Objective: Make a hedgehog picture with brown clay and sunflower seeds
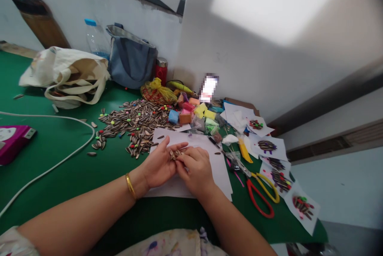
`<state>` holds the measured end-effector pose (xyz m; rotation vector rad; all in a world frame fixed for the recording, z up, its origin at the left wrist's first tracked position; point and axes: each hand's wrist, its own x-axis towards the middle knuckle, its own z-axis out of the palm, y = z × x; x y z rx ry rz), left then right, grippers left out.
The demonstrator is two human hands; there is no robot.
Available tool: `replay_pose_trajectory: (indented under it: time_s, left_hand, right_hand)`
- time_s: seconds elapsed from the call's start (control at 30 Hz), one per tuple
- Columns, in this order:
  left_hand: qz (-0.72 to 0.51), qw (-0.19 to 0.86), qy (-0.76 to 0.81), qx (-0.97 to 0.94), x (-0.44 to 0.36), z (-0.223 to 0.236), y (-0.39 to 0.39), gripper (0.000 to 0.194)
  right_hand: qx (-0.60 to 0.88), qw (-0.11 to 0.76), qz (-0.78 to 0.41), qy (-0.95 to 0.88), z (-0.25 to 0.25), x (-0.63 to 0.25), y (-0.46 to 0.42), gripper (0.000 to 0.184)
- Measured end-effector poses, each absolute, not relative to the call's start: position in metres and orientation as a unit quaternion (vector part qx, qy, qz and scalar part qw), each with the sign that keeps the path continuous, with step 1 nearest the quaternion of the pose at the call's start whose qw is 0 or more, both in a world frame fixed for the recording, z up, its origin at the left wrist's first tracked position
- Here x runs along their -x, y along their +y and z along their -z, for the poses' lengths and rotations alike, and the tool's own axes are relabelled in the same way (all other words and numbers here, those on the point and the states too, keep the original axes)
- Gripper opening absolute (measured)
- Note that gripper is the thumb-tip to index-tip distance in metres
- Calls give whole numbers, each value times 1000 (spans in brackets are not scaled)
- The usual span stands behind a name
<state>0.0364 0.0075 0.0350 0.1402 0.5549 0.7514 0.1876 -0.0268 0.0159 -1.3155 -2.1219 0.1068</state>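
My left hand (158, 168), a gold bangle at its wrist, is turned palm up and cupped under a small bunch of striped sunflower seeds (174, 155). From the right, my right hand (197, 170) reaches over the palm, its thumb and fingertips pinched on the seeds there; its curled fingers hide part of them. Both hands are above a stack of white paper (220, 176). Just beyond the left fingers spreads a big heap of sunflower seeds (140, 122), dotted with small coloured balls. A single seed (218, 153) lies on the paper near my right hand.
Scissors (260, 192) with red and yellow handles lie on the green table (74, 180). Coloured clay blocks (185, 118) and a lit phone (208, 88) stand behind. Several seed-decorated cards (302, 206) line the right edge. A white cable (56, 164), a canvas bag (66, 68) and a blue bag (131, 62) are left.
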Motion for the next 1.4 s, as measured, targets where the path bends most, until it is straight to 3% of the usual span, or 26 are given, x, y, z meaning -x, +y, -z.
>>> replay_pose_trajectory:
  time_s: [0.1, 0.3, 0.47, 0.67, 0.83, 1.03, 1.4]
  left_hand:
    - [-360, 889, 276, -65, -37, -33, 7, 50]
    - [-383, 835, 355, -172, -37, -29, 6, 13]
    - [-348, 820, 357, -280, -38, -28, 3, 27]
    - [-355, 816, 366, -272, -36, -24, 8, 26]
    - [-430, 797, 382, -180, -30, -22, 20, 17]
    - [-427, 808, 389, -112, -30, -24, 22, 14]
    - [-431, 804, 394, -109, -31, -27, 21, 15]
  right_hand:
    - [504, 349, -51, -788, -18, -189, -27, 11]
    - [525, 379, -65, -759, -24, -200, -26, 14]
    - [517, 402, -90, -750, -24, -204, -24, 15]
    - [514, 431, -119, -732, -25, -218, -18, 12]
    - [562, 356, -120, -737, -19, -243, -9, 11]
    - [558, 258, -106, -781, -12, -240, -9, 13]
    - [569, 211, -48, -793, -9, -229, -11, 10]
